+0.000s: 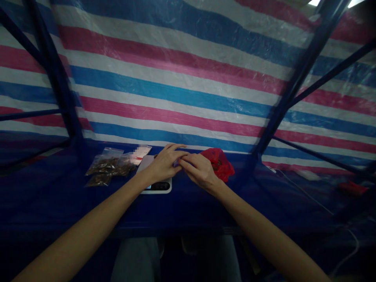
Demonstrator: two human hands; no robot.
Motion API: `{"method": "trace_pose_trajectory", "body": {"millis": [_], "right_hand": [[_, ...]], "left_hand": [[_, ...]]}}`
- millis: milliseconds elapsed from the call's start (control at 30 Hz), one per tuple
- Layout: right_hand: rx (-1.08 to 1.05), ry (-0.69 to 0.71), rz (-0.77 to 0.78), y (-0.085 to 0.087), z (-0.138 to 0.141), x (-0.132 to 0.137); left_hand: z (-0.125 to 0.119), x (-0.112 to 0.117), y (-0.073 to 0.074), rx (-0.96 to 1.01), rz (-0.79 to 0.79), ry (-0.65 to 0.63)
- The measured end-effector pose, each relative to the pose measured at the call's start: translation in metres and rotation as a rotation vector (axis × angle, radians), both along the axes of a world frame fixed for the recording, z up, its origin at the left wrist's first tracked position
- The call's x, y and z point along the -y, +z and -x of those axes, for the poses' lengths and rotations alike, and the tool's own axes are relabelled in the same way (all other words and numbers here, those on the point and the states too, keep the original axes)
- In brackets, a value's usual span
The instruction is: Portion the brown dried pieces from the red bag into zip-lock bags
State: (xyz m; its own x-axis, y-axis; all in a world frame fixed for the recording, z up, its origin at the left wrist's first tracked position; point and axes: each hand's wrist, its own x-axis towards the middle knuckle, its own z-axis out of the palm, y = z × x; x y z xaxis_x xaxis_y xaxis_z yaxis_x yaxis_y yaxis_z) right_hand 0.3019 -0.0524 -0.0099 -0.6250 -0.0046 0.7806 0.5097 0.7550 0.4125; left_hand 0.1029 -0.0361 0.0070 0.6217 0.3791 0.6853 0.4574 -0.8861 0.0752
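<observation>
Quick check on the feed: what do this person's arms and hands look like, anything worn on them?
Both the left hand and right hand are ungloved. The left forearm and right forearm are bare, no sleeves in view. No watch, bracelet or cable shows on either.

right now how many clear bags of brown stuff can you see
3 visible, all left of the scale: upper bag, lower bag and right bag, overlapping. More may be hidden.

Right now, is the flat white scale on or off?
On, it seems: the flat white scale shows a glowing patch on its black front panel.
</observation>
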Motion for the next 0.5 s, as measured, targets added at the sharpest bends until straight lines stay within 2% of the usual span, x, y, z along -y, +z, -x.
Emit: {"method": "trace_pose_trajectory", "body": {"millis": [133, 233, 400, 500], "right_hand": [[-0.054, 0.072, 0.003, -0.002, -0.002, 0.001], [-0.025, 0.088, 0.007, -0.002, -0.001, 0.006], [0.032, 0.023, -0.007, 0.000, 0.005, 0.012], [0.030, -0.064, 0.070, -0.002, 0.012, 0.012]], "left_hand": [[-0.003, 0.000, 0.000, 0.035, 0.034, -0.023], [0.000, -0.001, 0.004, -0.011, -0.015, 0.003], [0.008, 0.000, 0.015, -0.216, -0.204, 0.103], [0.007, 0.003, 0.017, -0.293, -0.257, 0.157]]}}
